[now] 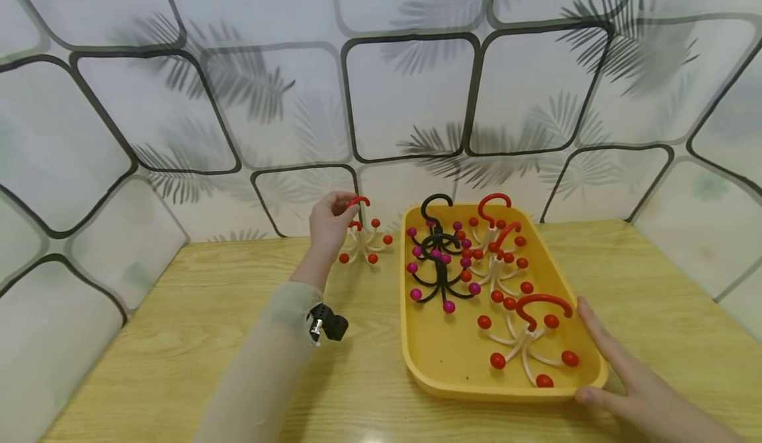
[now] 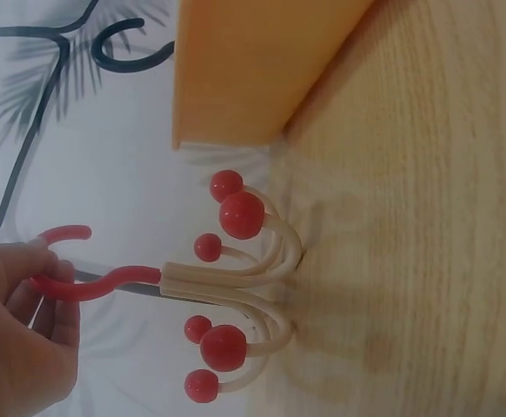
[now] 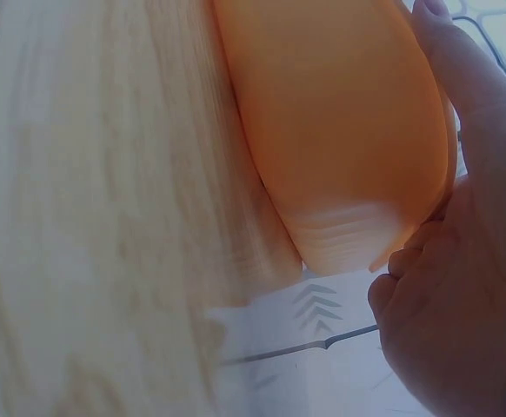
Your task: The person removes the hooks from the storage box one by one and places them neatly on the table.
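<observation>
My left hand [image 1: 331, 221] pinches the red hook of a multi-arm hook hanger [image 2: 205, 280] left of the tray, between thumb and fingers. This hanger is upright, its curved cream arms low at the wood table and tipped with red balls. My right hand [image 1: 634, 380] holds the near right corner of the yellow tray [image 1: 494, 390], thumb at the front rim and fingers along the right side. Inside the tray, black hangers [image 1: 442, 278] with magenta balls stand at the left. Cream hangers [image 1: 526, 340] with red hooks and red balls are at the right.
The wood table [image 1: 161, 344] runs back to a patterned wall covering [image 1: 411, 99] with outlined shapes and leaf prints. The tray's left wall [image 1: 403, 284] stands between the held hanger and the others. A small black device [image 1: 327, 324] sits on my left wrist.
</observation>
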The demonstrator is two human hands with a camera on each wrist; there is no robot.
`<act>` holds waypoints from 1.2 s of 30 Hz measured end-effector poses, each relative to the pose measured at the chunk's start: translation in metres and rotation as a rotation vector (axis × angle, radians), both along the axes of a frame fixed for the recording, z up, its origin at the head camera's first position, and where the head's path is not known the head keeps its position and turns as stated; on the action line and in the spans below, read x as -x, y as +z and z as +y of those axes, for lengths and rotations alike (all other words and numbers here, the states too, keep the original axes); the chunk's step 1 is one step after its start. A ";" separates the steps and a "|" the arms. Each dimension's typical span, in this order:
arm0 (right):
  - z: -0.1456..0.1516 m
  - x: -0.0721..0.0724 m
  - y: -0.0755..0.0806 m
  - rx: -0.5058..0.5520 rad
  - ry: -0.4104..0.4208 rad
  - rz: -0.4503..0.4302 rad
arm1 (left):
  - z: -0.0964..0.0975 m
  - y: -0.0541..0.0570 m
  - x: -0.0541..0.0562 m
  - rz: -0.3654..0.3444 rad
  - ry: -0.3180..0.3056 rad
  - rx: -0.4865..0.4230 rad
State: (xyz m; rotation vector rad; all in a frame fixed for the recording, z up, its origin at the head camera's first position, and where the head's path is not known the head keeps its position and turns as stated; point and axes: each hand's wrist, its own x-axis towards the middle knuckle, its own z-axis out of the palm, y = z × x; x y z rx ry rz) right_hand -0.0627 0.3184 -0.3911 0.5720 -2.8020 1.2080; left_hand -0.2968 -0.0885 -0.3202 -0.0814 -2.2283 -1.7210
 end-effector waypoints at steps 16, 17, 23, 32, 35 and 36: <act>-0.001 -0.001 0.006 -0.020 0.016 0.035 | 0.004 0.002 -0.004 0.086 0.027 0.077; -0.001 -0.001 0.006 -0.019 0.022 0.041 | 0.006 0.004 -0.007 0.123 0.037 0.088; -0.002 -0.001 0.006 -0.017 0.037 0.083 | 0.034 0.022 -0.047 0.376 -0.063 0.023; -0.001 0.001 0.005 0.011 0.045 0.074 | 0.083 0.033 -0.123 0.479 -0.414 0.068; -0.001 -0.001 0.006 0.044 0.030 0.010 | 0.098 0.029 -0.137 0.454 -0.505 0.115; -0.001 -0.001 0.006 0.051 0.029 -0.002 | 0.102 0.027 -0.140 0.429 -0.536 0.130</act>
